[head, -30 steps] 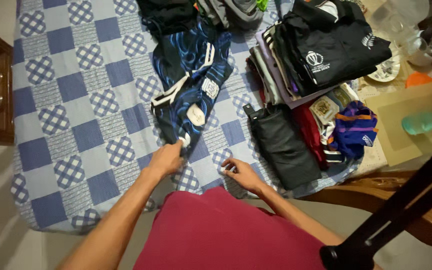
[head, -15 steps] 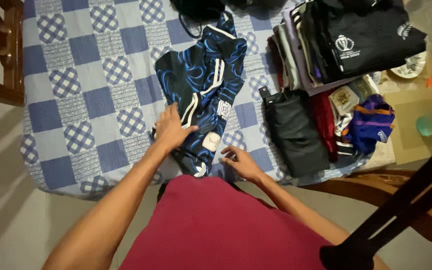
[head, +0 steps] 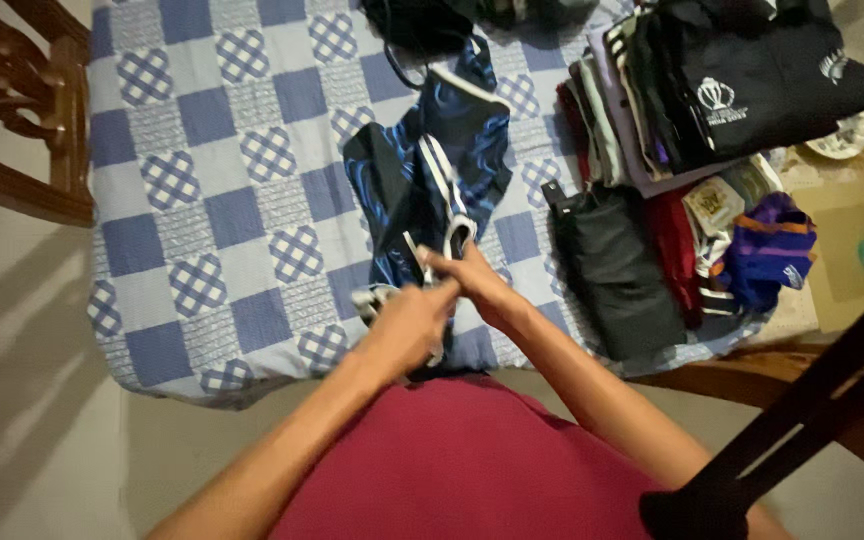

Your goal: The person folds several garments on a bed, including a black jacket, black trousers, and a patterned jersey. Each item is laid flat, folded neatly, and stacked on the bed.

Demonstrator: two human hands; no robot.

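Observation:
A dark jersey with blue swirls and white stripes (head: 432, 170) lies on the blue checked cloth (head: 222, 200) covering the table. My left hand (head: 407, 325) and my right hand (head: 472, 280) meet at the jersey's near end, both gripping its bunched lower edge just above the cloth. The far end of the jersey still rests flat, pointing away from me. My red shirt (head: 472, 460) fills the bottom of the view.
To the right lie a folded black garment (head: 617, 270), a stack of folded clothes topped by a black shirt (head: 742, 90), and a purple and orange garment (head: 767, 250). A wooden chair (head: 22, 110) stands at the left. A dark bar (head: 802, 420) crosses bottom right.
My left hand moved off the jersey's side to its near end. My right hand left the cloth and took hold of the jersey beside it. The jersey bunched narrower.

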